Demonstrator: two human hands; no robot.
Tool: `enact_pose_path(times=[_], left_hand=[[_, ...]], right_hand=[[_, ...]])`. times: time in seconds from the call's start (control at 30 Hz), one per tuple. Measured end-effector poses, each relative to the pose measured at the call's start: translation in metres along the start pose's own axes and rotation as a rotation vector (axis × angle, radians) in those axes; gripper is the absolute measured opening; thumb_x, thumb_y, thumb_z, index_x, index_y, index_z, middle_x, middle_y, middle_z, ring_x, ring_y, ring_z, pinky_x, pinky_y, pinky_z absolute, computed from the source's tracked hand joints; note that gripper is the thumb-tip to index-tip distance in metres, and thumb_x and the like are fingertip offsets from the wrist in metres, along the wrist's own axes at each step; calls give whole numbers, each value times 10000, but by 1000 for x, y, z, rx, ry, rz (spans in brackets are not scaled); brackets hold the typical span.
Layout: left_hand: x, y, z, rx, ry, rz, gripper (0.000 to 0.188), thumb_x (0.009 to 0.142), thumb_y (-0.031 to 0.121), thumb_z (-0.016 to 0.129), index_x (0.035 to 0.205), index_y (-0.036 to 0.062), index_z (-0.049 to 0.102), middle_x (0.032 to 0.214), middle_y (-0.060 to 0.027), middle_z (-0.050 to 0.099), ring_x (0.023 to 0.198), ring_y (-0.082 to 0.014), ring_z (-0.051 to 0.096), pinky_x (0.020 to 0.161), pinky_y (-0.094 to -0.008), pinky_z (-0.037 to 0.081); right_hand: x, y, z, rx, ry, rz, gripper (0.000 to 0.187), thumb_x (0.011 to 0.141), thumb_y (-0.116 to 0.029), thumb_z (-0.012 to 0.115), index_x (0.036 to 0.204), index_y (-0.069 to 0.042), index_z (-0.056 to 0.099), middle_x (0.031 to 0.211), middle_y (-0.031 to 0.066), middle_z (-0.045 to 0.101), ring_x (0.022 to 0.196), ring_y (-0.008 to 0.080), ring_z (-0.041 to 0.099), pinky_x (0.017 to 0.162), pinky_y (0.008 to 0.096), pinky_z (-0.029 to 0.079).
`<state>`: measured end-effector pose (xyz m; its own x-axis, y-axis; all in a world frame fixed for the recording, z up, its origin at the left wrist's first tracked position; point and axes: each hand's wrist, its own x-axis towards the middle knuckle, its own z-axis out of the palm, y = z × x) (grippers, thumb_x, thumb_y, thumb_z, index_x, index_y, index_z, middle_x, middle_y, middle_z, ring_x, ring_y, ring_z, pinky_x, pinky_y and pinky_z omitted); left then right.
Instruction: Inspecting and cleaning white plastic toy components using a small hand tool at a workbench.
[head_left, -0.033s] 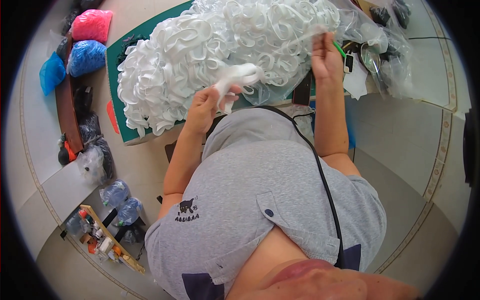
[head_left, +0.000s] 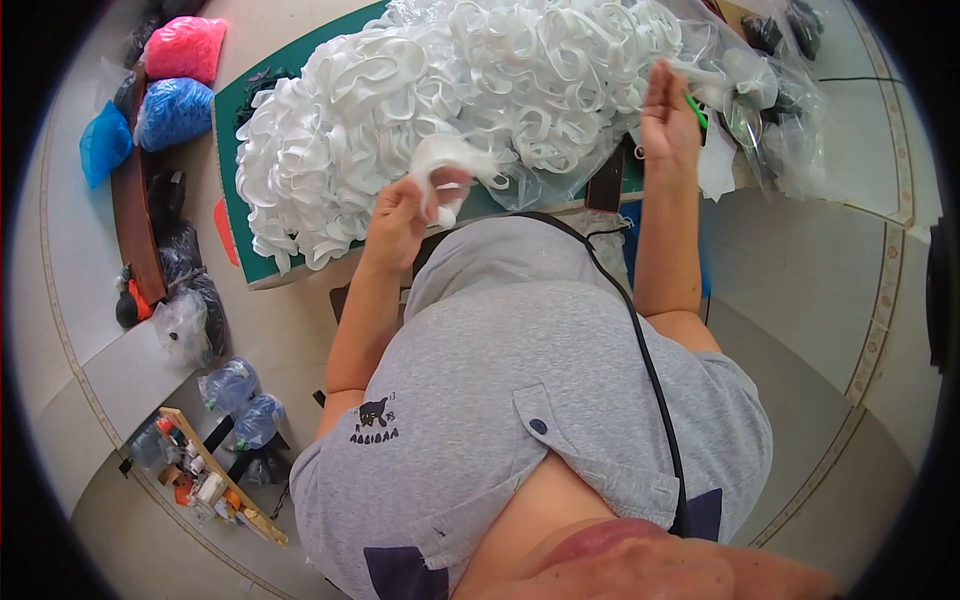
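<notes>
The person's left hand [head_left: 400, 215] is closed around a bunch of white band loops [head_left: 445, 170], pinching them between thumb and fingers just in front of the grey-shirted chest, at the near edge of the big heap of white elastic bands [head_left: 450, 90] that covers most of the green cutting mat [head_left: 228, 150]. The right hand [head_left: 668, 120] is raised at the heap's right side with fingers straight and spread, holding nothing; a thin strand may run past it, but that is too fine to tell. To do this step well, the person would likely keep the pinch firm on the loose end, draw it toward the body so it clears the tangle, and let the free hand steady the pile beside the clear plastic bags [head_left: 770, 110].
</notes>
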<state>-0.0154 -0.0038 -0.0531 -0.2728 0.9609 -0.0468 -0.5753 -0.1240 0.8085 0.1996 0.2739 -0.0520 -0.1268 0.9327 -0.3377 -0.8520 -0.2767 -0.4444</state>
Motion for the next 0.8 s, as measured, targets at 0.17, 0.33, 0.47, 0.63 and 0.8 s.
enact_pose_path(times=[0.17, 0.33, 0.47, 0.63, 0.8], left_hand=[[-23, 16, -32, -7, 199, 1, 407, 975, 341, 463, 854, -24, 597, 1034, -166, 634, 963, -213, 618, 870, -374, 477], [-10, 29, 2, 92, -12, -47, 402, 946, 380, 502, 1006, -13, 560, 1157, -203, 594, 971, -243, 639, 847, -350, 508], [2, 23, 25, 171, -71, -147, 419, 925, 107, 559, 1298, 4, 398, 1232, -211, 558, 1030, -272, 627, 900, -344, 494], [12, 18, 61, 303, -117, -346, 653, 851, -73, 556, 1429, 24, 266, 1167, -174, 612, 1057, -210, 616, 899, -296, 480], [13, 15, 68, 266, -147, -368, 596, 849, -35, 589, 1391, 5, 344, 1127, -167, 637, 1020, -194, 628, 842, -286, 497]], right_hand=[[-31, -62, -32, -841, -233, -187, 120, 891, -103, 629, 924, 5, 590, 838, 85, 652, 760, 188, 652, 756, 306, 557], [-74, -113, -60, -2067, -586, 652, 94, 847, -80, 627, 868, 11, 619, 693, 31, 615, 651, 103, 587, 591, 248, 466], [-91, -95, -44, -1992, -611, 515, 91, 847, -73, 615, 870, 13, 628, 665, 41, 597, 630, 100, 575, 586, 256, 465], [-129, -16, 23, -1508, -1045, -457, 179, 790, -53, 685, 962, -33, 642, 853, 83, 586, 745, 187, 589, 640, 282, 459], [-122, 43, 22, -1436, -1279, -783, 196, 722, -43, 707, 887, -41, 602, 825, 108, 538, 748, 294, 558, 645, 334, 467]])
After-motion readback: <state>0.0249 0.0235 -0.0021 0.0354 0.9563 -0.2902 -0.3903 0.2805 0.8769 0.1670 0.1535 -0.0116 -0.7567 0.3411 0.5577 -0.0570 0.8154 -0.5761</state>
